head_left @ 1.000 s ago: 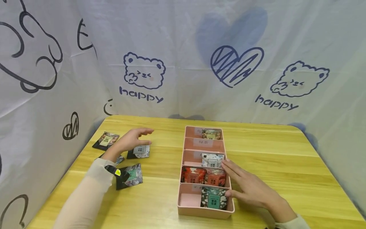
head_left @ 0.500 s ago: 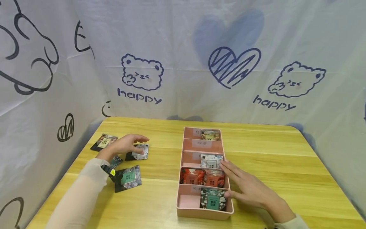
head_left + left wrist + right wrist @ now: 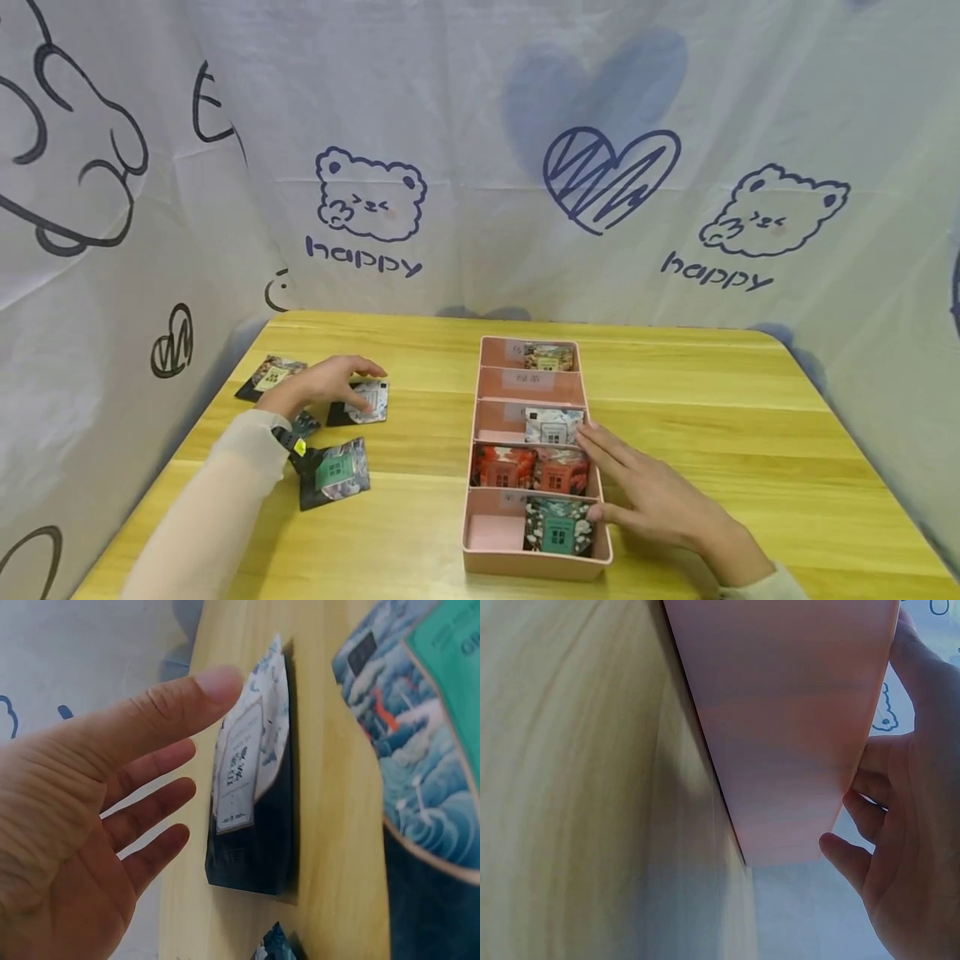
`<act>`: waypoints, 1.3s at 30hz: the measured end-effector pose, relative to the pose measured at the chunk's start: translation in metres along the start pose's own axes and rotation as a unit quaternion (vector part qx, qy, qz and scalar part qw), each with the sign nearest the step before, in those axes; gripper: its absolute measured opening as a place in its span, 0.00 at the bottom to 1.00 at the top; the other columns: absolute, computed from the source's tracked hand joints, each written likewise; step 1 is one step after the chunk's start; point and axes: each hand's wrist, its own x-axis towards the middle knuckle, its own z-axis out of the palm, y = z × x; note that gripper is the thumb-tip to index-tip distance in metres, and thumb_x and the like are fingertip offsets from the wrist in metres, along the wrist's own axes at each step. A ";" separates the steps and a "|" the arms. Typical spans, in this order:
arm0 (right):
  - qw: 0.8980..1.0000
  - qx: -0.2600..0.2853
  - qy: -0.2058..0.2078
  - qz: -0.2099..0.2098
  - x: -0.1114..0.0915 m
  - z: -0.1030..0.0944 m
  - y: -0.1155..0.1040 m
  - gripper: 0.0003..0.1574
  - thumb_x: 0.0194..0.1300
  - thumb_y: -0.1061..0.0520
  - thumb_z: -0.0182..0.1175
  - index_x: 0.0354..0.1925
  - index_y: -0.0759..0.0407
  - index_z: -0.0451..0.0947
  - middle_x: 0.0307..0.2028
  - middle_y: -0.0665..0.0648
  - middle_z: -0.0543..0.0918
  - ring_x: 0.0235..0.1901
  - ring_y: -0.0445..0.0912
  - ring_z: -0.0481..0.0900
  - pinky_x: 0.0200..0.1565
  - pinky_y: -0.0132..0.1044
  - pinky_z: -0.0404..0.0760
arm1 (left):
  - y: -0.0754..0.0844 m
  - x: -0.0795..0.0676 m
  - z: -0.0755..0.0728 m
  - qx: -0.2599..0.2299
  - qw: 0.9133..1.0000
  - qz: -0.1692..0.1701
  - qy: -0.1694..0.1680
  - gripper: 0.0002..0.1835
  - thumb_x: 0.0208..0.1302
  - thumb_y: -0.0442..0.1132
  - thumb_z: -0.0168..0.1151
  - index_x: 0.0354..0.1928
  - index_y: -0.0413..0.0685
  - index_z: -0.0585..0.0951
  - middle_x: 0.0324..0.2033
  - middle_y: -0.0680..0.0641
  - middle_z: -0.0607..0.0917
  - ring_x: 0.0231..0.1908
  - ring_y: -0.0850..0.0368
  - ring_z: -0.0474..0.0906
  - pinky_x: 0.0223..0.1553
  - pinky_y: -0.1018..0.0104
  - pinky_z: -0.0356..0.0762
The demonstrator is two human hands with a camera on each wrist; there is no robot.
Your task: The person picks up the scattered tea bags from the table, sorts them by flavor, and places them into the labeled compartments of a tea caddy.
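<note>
My left hand (image 3: 322,387) hovers over a black-and-white tea sachet (image 3: 372,402) on the table's left side. In the left wrist view, the thumb lies in front of the sachet's upper end and the fingers are spread; whether the thumb touches it I cannot tell. My right hand (image 3: 663,498) rests with extended fingers along the right rim of a pink divided box (image 3: 534,565). Inside the box are a yellow-labelled sachet (image 3: 551,358), a white sachet (image 3: 553,425), two red sachets (image 3: 506,467) and a green-labelled sachet (image 3: 557,527).
Other sachets lie at the left of the table (image 3: 420,517): a yellow-labelled one (image 3: 268,379), a green-labelled one (image 3: 337,472) and a dark one (image 3: 306,425) partly behind my left wrist. Paper labels mark the compartments. A white curtain (image 3: 480,108) hangs behind the table.
My left hand has come down and slightly left onto the black-and-white sachet, its thumb and fingers still apart. My right hand stays on the box's rim.
</note>
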 end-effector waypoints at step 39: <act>1.000 -0.004 0.003 -0.010 -0.001 0.001 0.001 0.55 0.64 0.35 0.61 0.77 0.54 0.49 0.76 0.56 0.51 0.69 0.57 0.60 0.58 0.55 0.73 | -0.005 0.019 0.008 0.079 0.996 0.033 -0.008 0.34 0.43 0.46 0.81 0.54 0.46 0.79 0.44 0.47 0.76 0.46 0.49 0.73 0.48 0.52 0.76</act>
